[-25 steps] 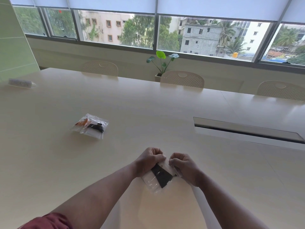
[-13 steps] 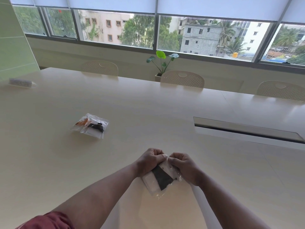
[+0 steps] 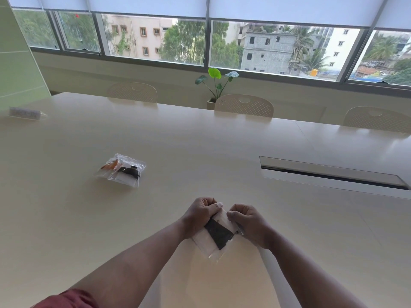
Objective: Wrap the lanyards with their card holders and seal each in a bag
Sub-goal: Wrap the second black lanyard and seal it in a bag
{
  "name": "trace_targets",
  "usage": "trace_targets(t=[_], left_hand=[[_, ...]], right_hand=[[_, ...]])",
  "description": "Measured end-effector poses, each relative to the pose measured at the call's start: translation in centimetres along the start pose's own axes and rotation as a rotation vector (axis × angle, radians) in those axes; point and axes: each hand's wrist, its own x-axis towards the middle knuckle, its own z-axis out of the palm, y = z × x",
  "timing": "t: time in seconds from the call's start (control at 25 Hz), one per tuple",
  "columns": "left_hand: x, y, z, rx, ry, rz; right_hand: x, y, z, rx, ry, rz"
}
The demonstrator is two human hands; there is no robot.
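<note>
At ten o'clock on the table (image 3: pixel 222 141) lie two filled bags (image 3: pixel 121 170). At six o'clock the left hand (image 3: pixel 200 215) and right hand (image 3: pixel 246 223) pinch the mouth of a bag (image 3: pixel 216 236) holding the black lanyard (image 3: pixel 219 233) and card holder (image 3: pixel 205 241). The sealing step seems underway; next the fingers likely must press along the whole strip.

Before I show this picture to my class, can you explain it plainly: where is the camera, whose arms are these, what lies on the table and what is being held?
No machine here: the camera sits on a person's head and looks forward and down, so the arms are the wearer's own. The left hand and right hand each have a grip on the top of a clear bag, which holds a card holder wrapped in a black lanyard. It looks as if they are pressing it closed. Further left on the pale table lies a small pile of packed bags. Chairs and a potted plant stand beyond.
</note>
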Motion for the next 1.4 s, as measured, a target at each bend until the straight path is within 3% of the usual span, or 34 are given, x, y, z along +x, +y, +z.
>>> trace_targets(t=[0.32,0.88,1.4], left_hand=[[0.0,0.0,0.0,-0.011,0.008,0.022],[0.0,1.4,-0.5,0.054,-0.234,-0.091],[0.2,1.7,-0.3,0.020,-0.168,-0.138]], right_hand=[[-0.1,-0.7,0.0,0.078,-0.042,0.000],[-0.4,-0.5,-0.1,0.045,0.037,-0.054],[0.2,0.1,-0.5,0.016,0.000,-0.007]])
